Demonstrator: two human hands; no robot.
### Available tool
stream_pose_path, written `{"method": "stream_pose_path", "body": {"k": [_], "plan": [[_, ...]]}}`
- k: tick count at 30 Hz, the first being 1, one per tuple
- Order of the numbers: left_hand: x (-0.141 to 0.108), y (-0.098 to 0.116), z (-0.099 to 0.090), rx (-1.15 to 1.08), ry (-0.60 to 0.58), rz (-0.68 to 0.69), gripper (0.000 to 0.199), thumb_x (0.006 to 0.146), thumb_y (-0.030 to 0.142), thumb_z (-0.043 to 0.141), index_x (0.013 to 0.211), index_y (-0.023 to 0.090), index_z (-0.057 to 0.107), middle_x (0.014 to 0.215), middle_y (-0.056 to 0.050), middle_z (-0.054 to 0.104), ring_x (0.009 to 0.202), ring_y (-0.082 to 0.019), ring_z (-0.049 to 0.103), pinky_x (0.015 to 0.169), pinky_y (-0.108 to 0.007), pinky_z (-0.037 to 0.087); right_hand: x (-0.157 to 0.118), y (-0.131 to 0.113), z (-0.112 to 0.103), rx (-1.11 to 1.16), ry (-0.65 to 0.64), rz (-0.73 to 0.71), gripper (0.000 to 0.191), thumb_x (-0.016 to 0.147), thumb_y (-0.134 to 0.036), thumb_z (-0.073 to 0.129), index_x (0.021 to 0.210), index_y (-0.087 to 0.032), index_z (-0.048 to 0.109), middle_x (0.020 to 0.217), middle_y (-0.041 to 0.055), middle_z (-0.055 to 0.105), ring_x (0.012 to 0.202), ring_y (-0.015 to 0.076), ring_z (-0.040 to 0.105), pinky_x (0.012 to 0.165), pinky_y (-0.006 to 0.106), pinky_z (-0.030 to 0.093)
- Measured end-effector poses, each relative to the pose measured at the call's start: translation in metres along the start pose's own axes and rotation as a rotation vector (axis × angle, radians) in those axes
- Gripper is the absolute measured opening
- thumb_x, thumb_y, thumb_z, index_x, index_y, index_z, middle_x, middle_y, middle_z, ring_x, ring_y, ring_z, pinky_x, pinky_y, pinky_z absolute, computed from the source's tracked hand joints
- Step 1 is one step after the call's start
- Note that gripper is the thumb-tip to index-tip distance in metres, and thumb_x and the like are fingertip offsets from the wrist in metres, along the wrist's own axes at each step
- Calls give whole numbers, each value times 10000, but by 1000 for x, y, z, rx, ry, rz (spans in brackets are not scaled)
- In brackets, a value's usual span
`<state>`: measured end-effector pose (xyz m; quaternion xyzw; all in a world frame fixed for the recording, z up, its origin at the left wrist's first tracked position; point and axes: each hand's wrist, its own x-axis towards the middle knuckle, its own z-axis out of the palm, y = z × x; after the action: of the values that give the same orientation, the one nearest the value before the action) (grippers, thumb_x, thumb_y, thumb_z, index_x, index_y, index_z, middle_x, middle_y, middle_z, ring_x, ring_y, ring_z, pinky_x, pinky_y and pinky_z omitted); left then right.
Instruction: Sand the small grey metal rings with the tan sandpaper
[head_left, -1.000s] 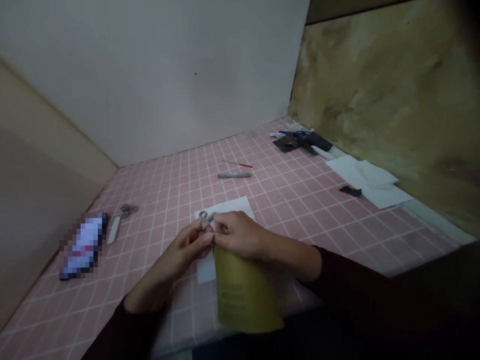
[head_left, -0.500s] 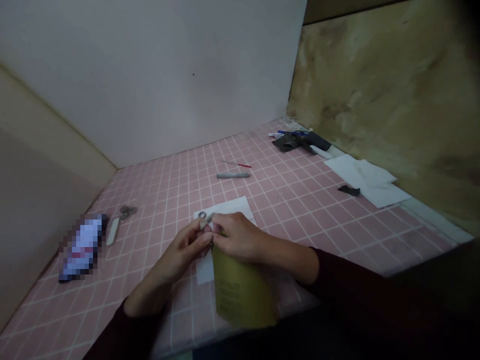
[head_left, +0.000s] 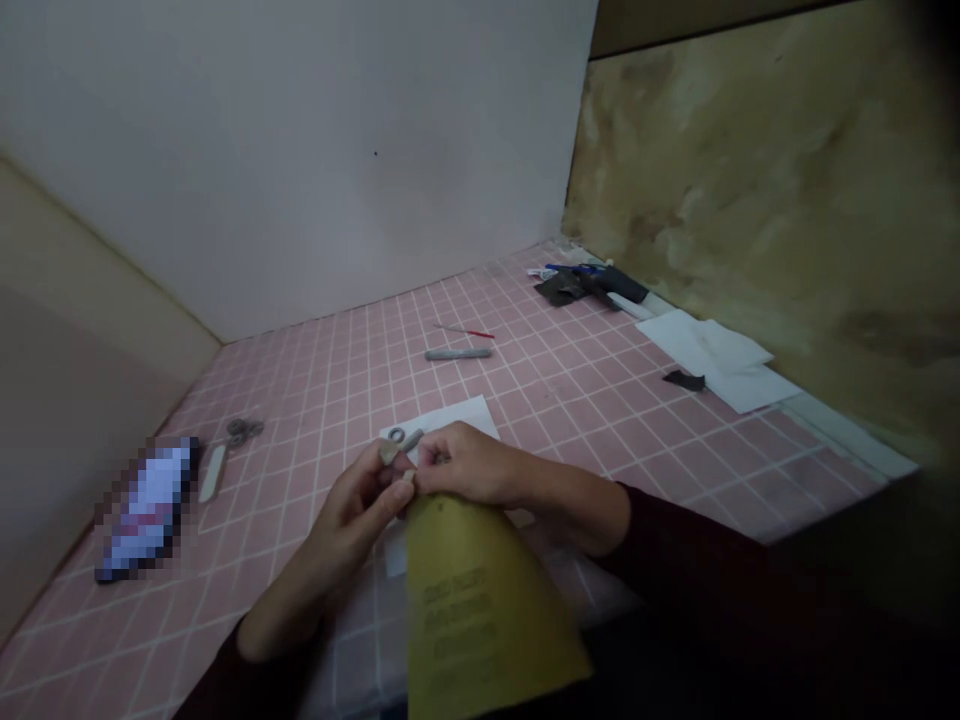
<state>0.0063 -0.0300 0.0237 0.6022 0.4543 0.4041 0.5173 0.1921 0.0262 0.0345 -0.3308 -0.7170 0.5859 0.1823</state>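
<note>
A yellow sheet (head_left: 480, 610) with faint printed lines hangs down from my right hand (head_left: 472, 465), whose fingers are closed on its upper edge. My left hand (head_left: 349, 505) meets it at the sheet's top corner, thumb and fingers pinched around a small pale piece (head_left: 390, 453). The fingers hide part of that piece. Just behind the hands, a grey ring (head_left: 396, 435) and a short grey stick (head_left: 412, 439) lie on a white paper (head_left: 457, 413).
A grey rod (head_left: 457, 354) and a thin red-handled tool (head_left: 480, 334) lie farther back on the pink tiled table (head_left: 337, 380). Scissors (head_left: 241, 430), a white strip (head_left: 213, 473) and a blurred packet (head_left: 150, 510) are left. Papers (head_left: 712, 355) and black scraps (head_left: 562, 288) lie right.
The yellow sheet has swung up, and more of its printed face shows. My hands have shifted slightly left and down in view, uncovering more of the grey stick. The whole view has shifted a little.
</note>
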Motion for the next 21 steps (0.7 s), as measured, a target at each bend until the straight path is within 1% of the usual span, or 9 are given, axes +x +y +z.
{"method": "stream_pose_path", "body": {"k": [2, 3, 6, 8, 9, 12, 14, 18, 21], "plan": [[-1, 2, 1, 43, 36, 31, 187, 923, 373, 653, 949, 199, 591, 816, -10, 530, 724, -134, 476, 623, -239, 409, 1, 0, -2, 127, -97, 66, 202, 822, -253, 624, 708, -194, 468, 644, -45, 449, 585, 107, 423, 562, 245, 338], [-1, 2, 0, 41, 26, 25, 191, 923, 376, 653, 940, 197, 589, 796, -5, 522, 703, -130, 466, 607, -234, 400, 1, 1, -2, 109, -74, 45, 196, 820, -238, 622, 708, -193, 468, 652, -44, 456, 595, 107, 429, 569, 244, 339], [5, -2, -1, -40, -86, -54, 223, 930, 398, 636, 905, 186, 573, 706, 27, 452, 599, -101, 383, 534, -214, 337, 1, 4, 3, -165, 151, -135, 166, 802, -154, 595, 708, -189, 462, 714, -21, 507, 668, 119, 446, 617, 256, 323], [6, -4, -2, -75, -120, -76, 235, 928, 409, 635, 914, 184, 572, 700, 31, 440, 583, -95, 367, 524, -210, 325, 1, 5, 4, -260, 210, -186, 164, 800, -139, 586, 712, -189, 458, 728, -16, 518, 683, 122, 444, 626, 261, 313], [5, -3, -1, -61, -98, -65, 228, 927, 403, 638, 919, 185, 575, 725, 22, 461, 604, -100, 391, 537, -212, 340, 1, 4, 3, -224, 185, -162, 169, 801, -149, 597, 710, -189, 461, 713, -21, 510, 670, 119, 440, 617, 257, 315], [0, 1, -1, 51, 10, 33, 180, 930, 365, 644, 951, 195, 589, 819, -11, 525, 704, -126, 471, 606, -227, 395, 2, 2, -2, 65, -31, 5, 193, 816, -224, 636, 708, -186, 481, 650, -42, 467, 601, 105, 426, 567, 239, 330], [-1, 1, -1, 82, 26, 61, 173, 937, 364, 636, 952, 198, 589, 820, -10, 522, 710, -128, 470, 612, -230, 396, 2, 2, -2, 139, -77, 36, 189, 829, -240, 632, 718, -185, 489, 643, -46, 457, 586, 101, 423, 556, 236, 329], [5, -4, -3, -46, -123, -89, 223, 939, 406, 619, 919, 191, 566, 725, 28, 443, 598, -99, 363, 538, -216, 327, 1, 5, 4, -199, 167, -166, 167, 807, -134, 591, 714, -185, 463, 711, -23, 504, 673, 116, 442, 619, 256, 309], [5, -4, -1, -74, -104, -83, 233, 925, 414, 636, 921, 190, 571, 725, 27, 448, 598, -99, 366, 534, -214, 319, 0, 4, 3, -184, 159, -153, 176, 806, -147, 598, 707, -187, 457, 707, -23, 500, 674, 119, 446, 614, 256, 312]]}}
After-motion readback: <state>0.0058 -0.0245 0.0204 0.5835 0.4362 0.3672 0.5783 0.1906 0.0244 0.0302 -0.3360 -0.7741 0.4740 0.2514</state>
